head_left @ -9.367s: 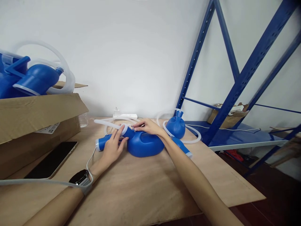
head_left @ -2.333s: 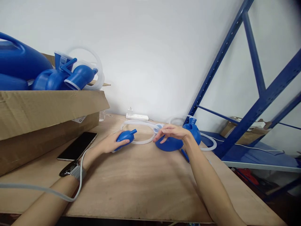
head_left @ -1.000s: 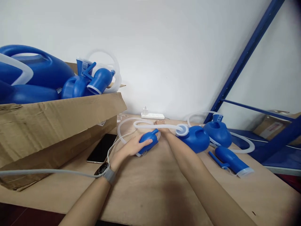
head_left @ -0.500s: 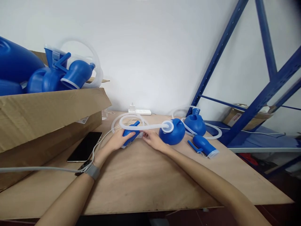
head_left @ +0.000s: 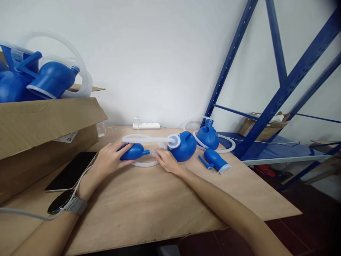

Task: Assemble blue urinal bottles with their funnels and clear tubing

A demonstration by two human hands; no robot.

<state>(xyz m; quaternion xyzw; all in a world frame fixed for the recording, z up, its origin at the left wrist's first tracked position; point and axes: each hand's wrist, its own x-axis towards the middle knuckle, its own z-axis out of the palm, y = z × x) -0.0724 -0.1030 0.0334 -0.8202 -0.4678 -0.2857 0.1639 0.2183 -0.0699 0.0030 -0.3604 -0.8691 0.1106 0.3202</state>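
My left hand [head_left: 108,160] is wrapped round a blue plastic funnel piece [head_left: 134,152], fingers over the top and thumb below. Its narrow spout points right. Facing that spout, my right hand [head_left: 168,161] pinches the whitish end of a translucent hose [head_left: 145,164]; a small gap seems to separate the two. The hose loops behind my hands to a white collar [head_left: 174,141] on a round blue jug [head_left: 185,147], just behind my right hand. Part of the hose end is hidden by my right fingers.
Another blue jug [head_left: 207,137] with a coiled hose and a loose blue funnel piece [head_left: 216,160] stand right. On the left are a phone [head_left: 70,171] and a cardboard box [head_left: 50,122] of blue parts. A power strip [head_left: 147,126] lies by the wall; a blue shelf rack [head_left: 266,110] is beyond.
My left hand has turned the blue funnel piece so its spout now points right, towards my right hand. The hose end now shows at my right fingers. The view has shifted right.
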